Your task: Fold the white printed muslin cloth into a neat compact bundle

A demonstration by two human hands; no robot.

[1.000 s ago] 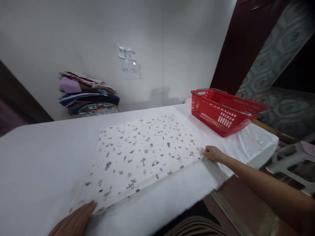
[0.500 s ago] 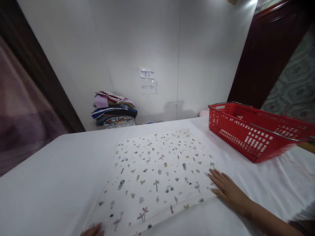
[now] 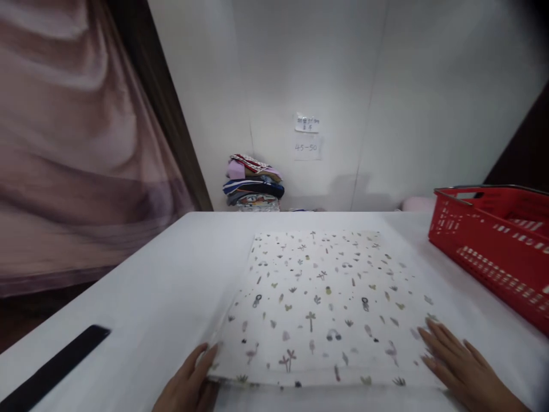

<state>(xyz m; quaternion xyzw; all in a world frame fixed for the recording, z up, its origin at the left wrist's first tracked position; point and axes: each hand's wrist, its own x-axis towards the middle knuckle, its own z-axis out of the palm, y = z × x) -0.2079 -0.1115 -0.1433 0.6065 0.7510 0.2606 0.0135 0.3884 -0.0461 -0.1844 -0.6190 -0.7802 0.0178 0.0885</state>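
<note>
Cloth, printed (image 3: 321,297): white fabric with small scattered motifs, folded to a near-square panel, lying flat at the middle of the white-covered bench (image 3: 141,286). No marked long axis; near edge runs left to right, square to the viewer. Left hand (image 3: 191,380): fingers curled at the near-left corner, touching the edge; whether it grips cannot be told. Right hand (image 3: 461,366): open, fingers spread, palm down on the near-right corner, holding nothing. Risk, judged: uneven pressing could skew or wrinkle the layers. Adjacent: red basket (image 3: 493,240) at right; stacked clothes (image 3: 253,183) by the wall; dark strip (image 3: 55,366) near-left.
</note>
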